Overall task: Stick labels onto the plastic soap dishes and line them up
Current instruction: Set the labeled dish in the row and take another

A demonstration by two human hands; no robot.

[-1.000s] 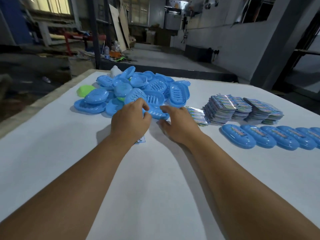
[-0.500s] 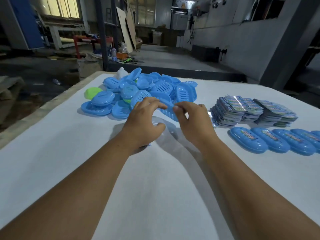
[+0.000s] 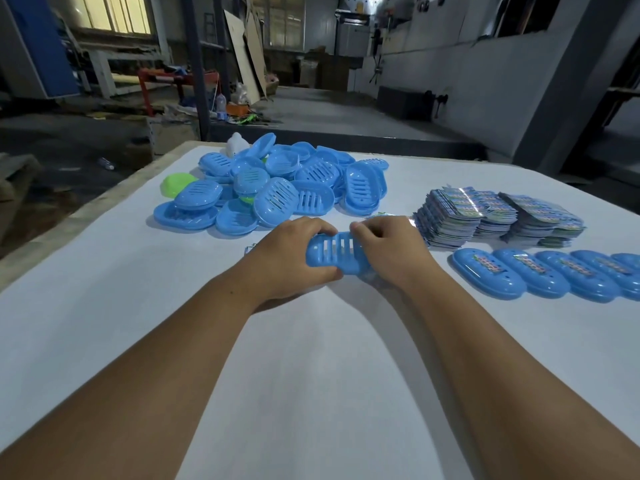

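— What is being held nearest the camera?

— A blue soap dish (image 3: pixel 337 255) is gripped at its left end by the left hand (image 3: pixel 287 259) and at its right end by the right hand (image 3: pixel 389 247), fingers curled over the rim. It is held just above the white table (image 3: pixel 311 375), slotted side up. No label can be seen on it.

— And what has been finished?

— On the right, a row of labelled dishes (image 3: pixel 540 273) has been laid side by side, each overlapping the next; at least five can be counted before the frame edge.

— What is left?

— Farther right, thick stacks of labels (image 3: pixel 495 216) are waiting. At the far left, a large pile of unlabelled dishes (image 3: pixel 277 188) is heaped, with a green dish (image 3: pixel 176 183) at its left edge. Judged by that, most of the work is yet to be done.
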